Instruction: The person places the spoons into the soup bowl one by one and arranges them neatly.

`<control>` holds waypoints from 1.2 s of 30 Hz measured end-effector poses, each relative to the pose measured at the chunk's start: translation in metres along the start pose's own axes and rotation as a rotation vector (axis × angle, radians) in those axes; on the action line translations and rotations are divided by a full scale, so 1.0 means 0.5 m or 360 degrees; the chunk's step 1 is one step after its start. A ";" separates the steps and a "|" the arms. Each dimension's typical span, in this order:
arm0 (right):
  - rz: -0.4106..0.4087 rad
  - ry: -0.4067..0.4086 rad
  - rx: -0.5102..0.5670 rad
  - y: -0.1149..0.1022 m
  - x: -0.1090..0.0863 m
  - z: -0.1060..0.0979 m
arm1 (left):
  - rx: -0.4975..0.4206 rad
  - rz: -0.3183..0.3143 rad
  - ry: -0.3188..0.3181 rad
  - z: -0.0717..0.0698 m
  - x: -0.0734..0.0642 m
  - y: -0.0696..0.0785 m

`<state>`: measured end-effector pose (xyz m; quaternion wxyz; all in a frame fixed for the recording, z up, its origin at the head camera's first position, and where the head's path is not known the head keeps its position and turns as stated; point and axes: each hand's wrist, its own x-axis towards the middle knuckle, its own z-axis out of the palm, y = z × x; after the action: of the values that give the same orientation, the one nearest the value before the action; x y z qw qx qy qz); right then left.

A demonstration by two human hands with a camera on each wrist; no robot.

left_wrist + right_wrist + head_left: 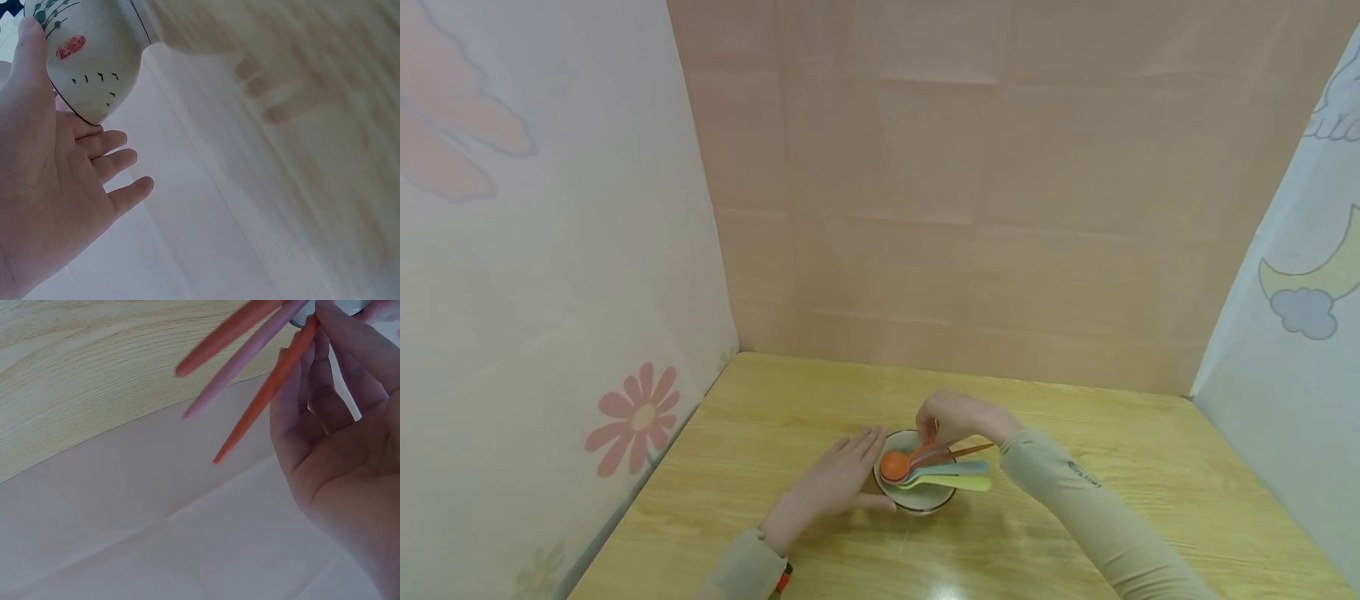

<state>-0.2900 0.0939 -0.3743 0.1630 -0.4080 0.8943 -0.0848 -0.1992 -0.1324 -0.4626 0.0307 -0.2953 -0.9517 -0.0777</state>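
A cream bowl (925,498) with a dark rim stands on the table, several coloured spoons leaning in it with handles over its right side. My right hand (951,417) is above the far right rim. Between thumb and fingers it pinches an orange spoon (269,394). Beside that handle run a pink handle (244,356) and a red-orange handle (219,340). A blue handle (962,468) and a yellow-green handle (962,482) lie nearer the front. My left hand (838,479) rests against the bowl's left side, fingers straight, thumb spread toward the front.
The wood-grain table (775,400) meets a pinkish-brown paper backdrop (925,208) behind. A white wall sheet (550,292) with a flower print closes the left, and another printed sheet (1285,400) the right.
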 end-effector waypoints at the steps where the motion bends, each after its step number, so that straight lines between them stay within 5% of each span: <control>1: 0.0005 0.0002 0.0011 0.000 0.001 0.000 | -0.0001 0.0001 0.0004 -0.001 0.000 0.000; 36: 0.0046 0.0060 0.0146 0.018 -0.009 -0.011 | 0.0010 0.0010 0.0014 -0.002 0.005 -0.005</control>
<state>-0.2954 0.1031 -0.3709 0.1659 -0.3853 0.8982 -0.1312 -0.2026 -0.1334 -0.4618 0.0359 -0.2979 -0.9509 -0.0760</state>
